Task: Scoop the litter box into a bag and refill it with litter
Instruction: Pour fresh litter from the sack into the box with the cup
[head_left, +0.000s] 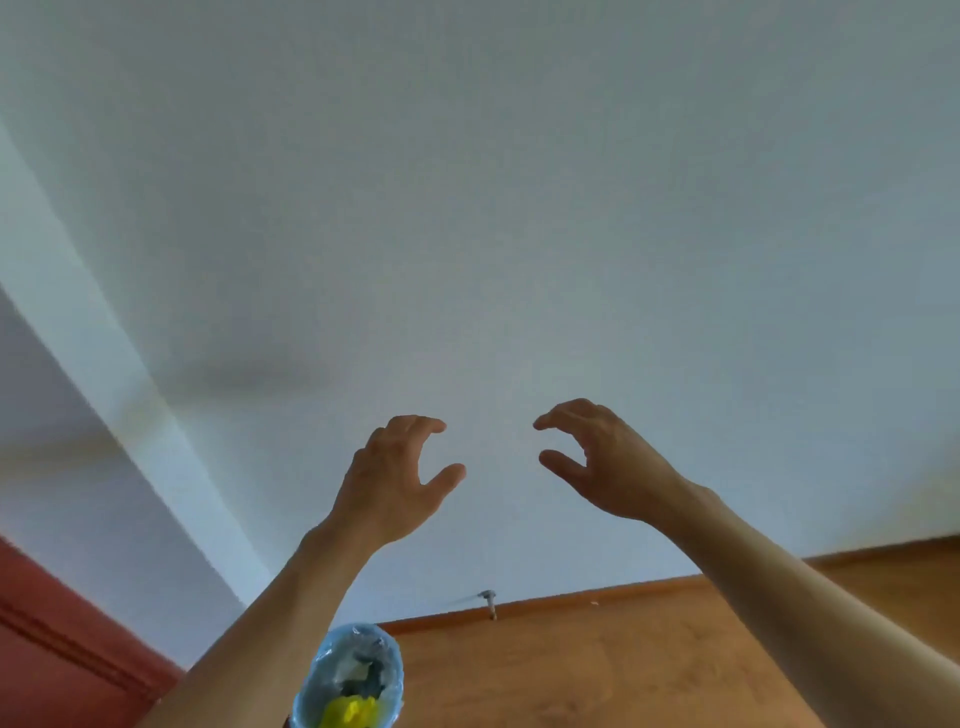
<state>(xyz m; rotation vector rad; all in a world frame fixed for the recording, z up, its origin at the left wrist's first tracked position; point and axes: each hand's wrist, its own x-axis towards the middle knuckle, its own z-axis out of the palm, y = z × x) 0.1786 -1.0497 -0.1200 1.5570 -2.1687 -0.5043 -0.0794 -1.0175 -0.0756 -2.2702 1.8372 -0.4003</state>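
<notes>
My left hand (397, 475) and my right hand (602, 460) are raised in front of a plain white wall, a short gap between them. Both have loosely curved fingers and hold nothing. Low in the view, between my forearms, stands a bin lined with a light blue bag (317, 691); it holds crumpled grey and yellow waste (350, 712). No litter box, scoop or litter sack is in view.
A wooden floor (597, 670) meets the wall at a brown baseboard (571, 597). A small metal fitting (488, 603) sticks out of the wall just above it. A reddish-brown door or panel (57, 660) fills the lower left.
</notes>
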